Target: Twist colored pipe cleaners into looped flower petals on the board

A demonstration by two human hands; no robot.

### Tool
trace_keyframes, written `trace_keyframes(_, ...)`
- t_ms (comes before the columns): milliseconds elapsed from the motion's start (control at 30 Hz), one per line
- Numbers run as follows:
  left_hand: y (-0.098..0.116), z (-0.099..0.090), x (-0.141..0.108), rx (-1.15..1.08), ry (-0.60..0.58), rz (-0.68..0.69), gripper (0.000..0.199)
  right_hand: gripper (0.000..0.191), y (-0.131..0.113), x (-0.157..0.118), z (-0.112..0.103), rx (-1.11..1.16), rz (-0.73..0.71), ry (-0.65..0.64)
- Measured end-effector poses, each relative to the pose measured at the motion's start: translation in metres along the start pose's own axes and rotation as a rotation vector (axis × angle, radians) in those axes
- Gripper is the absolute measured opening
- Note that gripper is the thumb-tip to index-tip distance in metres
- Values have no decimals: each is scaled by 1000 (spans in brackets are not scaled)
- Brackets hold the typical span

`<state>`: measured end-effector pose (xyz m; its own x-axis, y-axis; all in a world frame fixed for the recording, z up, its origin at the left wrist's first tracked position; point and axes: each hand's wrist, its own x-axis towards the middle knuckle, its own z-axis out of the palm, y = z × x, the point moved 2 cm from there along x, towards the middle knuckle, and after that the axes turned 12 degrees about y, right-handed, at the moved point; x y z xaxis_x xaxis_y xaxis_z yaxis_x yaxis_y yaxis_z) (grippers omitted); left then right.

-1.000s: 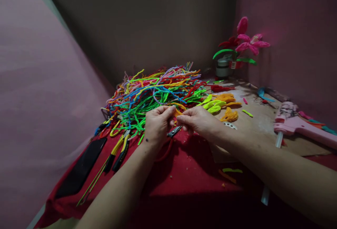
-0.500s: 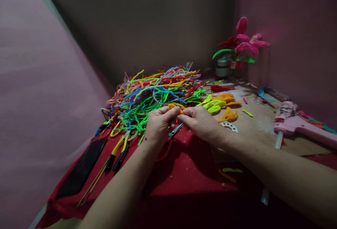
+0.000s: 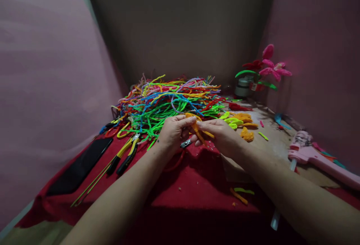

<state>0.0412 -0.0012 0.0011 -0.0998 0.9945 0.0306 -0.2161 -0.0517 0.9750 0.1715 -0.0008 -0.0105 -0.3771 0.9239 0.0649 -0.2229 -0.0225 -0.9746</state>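
My left hand point(image 3: 174, 131) pinches an orange pipe cleaner point(image 3: 200, 135) between thumb and fingers. My right hand point(image 3: 218, 130) grips the same orange piece from the other side, its fingertips close to the left ones. The piece looks bent, with one end hanging down between the hands and another pointing right. Fingers cover part of it. Beneath my hands lie scissors point(image 3: 185, 143), partly hidden, on the red cloth. Just behind is a heap of many-coloured pipe cleaners point(image 3: 165, 106). Orange petal shapes point(image 3: 247, 134) and yellow-green ones point(image 3: 234, 122) lie right of my right hand.
Yellow-and-black pliers point(image 3: 128, 158) and a black phone point(image 3: 80, 166) lie at left on the red cloth point(image 3: 180, 196). A pink glue gun point(image 3: 315, 155) rests at right on a brown board point(image 3: 277, 143). Pink pipe-cleaner flowers point(image 3: 272, 66) stand at the back right, by a grey container point(image 3: 243, 86).
The view has tilted and shifted slightly. Both hands still hold the orange pipe cleaner, and more of it shows now, hanging below the fingers.
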Motion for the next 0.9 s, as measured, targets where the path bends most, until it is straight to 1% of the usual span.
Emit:
trace_keyframes(67, 0, 2, -2, -22, -8, -18, 20, 35, 2, 1, -2, 18, 8, 10)
trace_keyframes(200, -1, 5, -5, -52, -18, -87, 18, 28, 5, 2, -2, -61, -5, 62)
trace_keyframes(267, -3, 5, -5, -49, -35, -77, 18, 27, 4, 2, -2, -98, -18, 102)
trace_keyframes(333, -3, 3, -3, -54, -30, -7, 18, 28, 3, 1, -1, -121, -36, 128)
trace_keyframes(400, -3, 0, -1, -65, 7, 76, 18, 28, 2, 1, 1, -135, -37, 144)
trace_keyframes(500, -3, -2, 1, -11, 64, 120, 19, 27, 3, -1, 4, -139, -24, 153)
trace_keyframes(600, -4, -1, 2, 157, 119, 181, 22, 27, 5, -1, 4, -139, -15, 145)
trace_keyframes(767, -3, -3, 8, 536, 213, 481, 22, 26, 10, 1, 3, -124, 9, 142)
trace_keyframes(833, -3, -4, 9, 615, 226, 525, 24, 26, 10, 2, 2, -133, 3, 155)
trace_keyframes(900, -3, -5, 10, 635, 225, 520, 25, 26, 11, 2, 2, -138, 1, 165)
